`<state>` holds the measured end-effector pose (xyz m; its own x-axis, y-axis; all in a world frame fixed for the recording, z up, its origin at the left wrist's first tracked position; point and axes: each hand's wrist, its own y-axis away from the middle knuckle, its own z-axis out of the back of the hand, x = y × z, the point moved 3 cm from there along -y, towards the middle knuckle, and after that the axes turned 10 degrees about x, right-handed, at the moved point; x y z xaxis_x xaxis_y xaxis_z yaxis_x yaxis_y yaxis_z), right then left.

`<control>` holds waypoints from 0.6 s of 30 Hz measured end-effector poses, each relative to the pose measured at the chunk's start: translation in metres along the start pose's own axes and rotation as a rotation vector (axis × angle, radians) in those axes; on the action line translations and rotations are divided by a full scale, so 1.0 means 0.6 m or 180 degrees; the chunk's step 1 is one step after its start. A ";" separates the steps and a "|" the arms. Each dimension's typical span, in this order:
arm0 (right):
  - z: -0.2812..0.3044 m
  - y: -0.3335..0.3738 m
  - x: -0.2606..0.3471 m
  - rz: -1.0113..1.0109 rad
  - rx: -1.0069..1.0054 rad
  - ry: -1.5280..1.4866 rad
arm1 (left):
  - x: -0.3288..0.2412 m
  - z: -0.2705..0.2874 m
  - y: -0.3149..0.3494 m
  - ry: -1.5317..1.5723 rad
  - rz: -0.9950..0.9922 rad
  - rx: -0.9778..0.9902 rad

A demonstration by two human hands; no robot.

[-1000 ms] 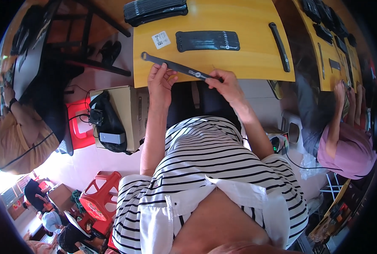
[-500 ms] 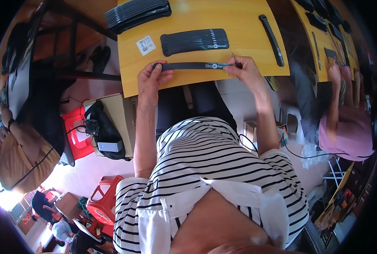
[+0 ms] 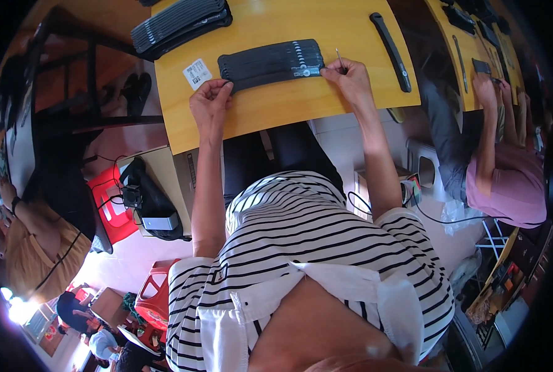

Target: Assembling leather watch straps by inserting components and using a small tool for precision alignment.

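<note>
A row of black straps (image 3: 261, 59) lies side by side on the yellow table (image 3: 276, 111), overlapping like a fan. At its near edge is one black strap (image 3: 270, 81), level with the row. My left hand (image 3: 208, 104) pinches that strap's left end between thumb and fingers. Its right end, by the pale printed patch, is pinched in my right hand (image 3: 351, 80). A thin pointed metal tool (image 3: 339, 56) also sticks up from my right hand; its handle is hidden by the fingers.
A thick pile of black straps (image 3: 180, 25) sits at the far left of the table. One separate strap (image 3: 390, 53) lies along the right side. A white printed label (image 3: 196, 74) is beside my left hand. A co-worker (image 3: 506, 180) sits at another table to the right.
Both hands have moved away from me with the strap, bringing it from the table's near edge up against the row. The view has shifted slightly.
</note>
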<state>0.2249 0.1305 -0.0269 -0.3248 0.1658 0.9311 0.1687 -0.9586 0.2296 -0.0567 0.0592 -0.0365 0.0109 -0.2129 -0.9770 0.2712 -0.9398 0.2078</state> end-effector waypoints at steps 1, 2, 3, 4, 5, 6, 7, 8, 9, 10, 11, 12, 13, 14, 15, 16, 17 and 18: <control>0.000 -0.001 0.003 -0.0006 -0.0037 0.0087 | 0.000 0.000 -0.001 0.0007 0.0051 -0.0032; 0.001 -0.001 0.005 -0.0012 -0.0073 0.0174 | -0.001 -0.001 -0.001 0.0005 0.0062 -0.0033; 0.000 -0.002 0.004 -0.0021 -0.0068 0.0174 | -0.004 -0.003 0.000 -0.0016 0.0049 -0.0046; 0.000 -0.003 0.003 -0.0055 -0.0030 0.0186 | -0.006 -0.003 0.002 -0.0037 0.0031 -0.0062; -0.002 -0.004 0.003 -0.0088 0.0008 0.0197 | -0.005 -0.003 0.002 -0.0039 0.0037 -0.0068; -0.002 -0.005 0.003 -0.0091 0.0016 0.0196 | -0.004 -0.003 0.001 -0.0062 0.0011 -0.0075; -0.003 -0.005 0.004 -0.0118 -0.0005 0.0230 | -0.004 -0.003 0.001 -0.0085 -0.0017 -0.0085; -0.003 -0.006 0.004 -0.0145 -0.0024 0.0265 | -0.005 -0.004 0.001 -0.0087 -0.0013 -0.0095; -0.003 -0.006 0.004 -0.0143 -0.0012 0.0263 | -0.007 -0.007 0.003 -0.0157 -0.0035 -0.0109; -0.004 -0.006 0.004 -0.0142 -0.0038 0.0289 | -0.009 -0.005 0.004 -0.0232 -0.0059 -0.0132; -0.005 -0.006 0.005 -0.0140 -0.0063 0.0315 | -0.006 -0.004 0.003 -0.0240 -0.0058 -0.0155; -0.006 -0.005 0.007 -0.0132 -0.0042 0.0310 | -0.001 -0.004 0.000 -0.0194 -0.0058 -0.0131; -0.005 -0.003 0.008 -0.0157 -0.0092 0.0351 | 0.000 -0.006 -0.001 -0.0143 -0.0058 -0.0098; -0.004 -0.002 0.009 -0.0182 -0.0144 0.0394 | 0.000 -0.007 0.000 -0.0144 -0.0058 -0.0109; -0.005 -0.004 0.007 -0.0179 -0.0137 0.0395 | -0.002 -0.007 0.000 -0.0162 -0.0075 -0.0140; -0.004 -0.007 0.000 -0.0153 -0.0133 0.0324 | -0.003 -0.010 0.000 -0.0176 -0.0092 -0.0154; -0.003 -0.009 -0.005 -0.0128 -0.0133 0.0254 | -0.002 -0.011 -0.001 -0.0170 -0.0092 -0.0140; -0.003 -0.010 -0.010 -0.0134 -0.0150 0.0261 | -0.001 -0.009 -0.001 -0.0176 -0.0097 -0.0178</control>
<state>0.2239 0.1350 -0.0342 -0.4060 0.1885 0.8942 0.1099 -0.9613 0.2526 -0.0518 0.0613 -0.0361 -0.0510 -0.2003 -0.9784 0.3239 -0.9300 0.1735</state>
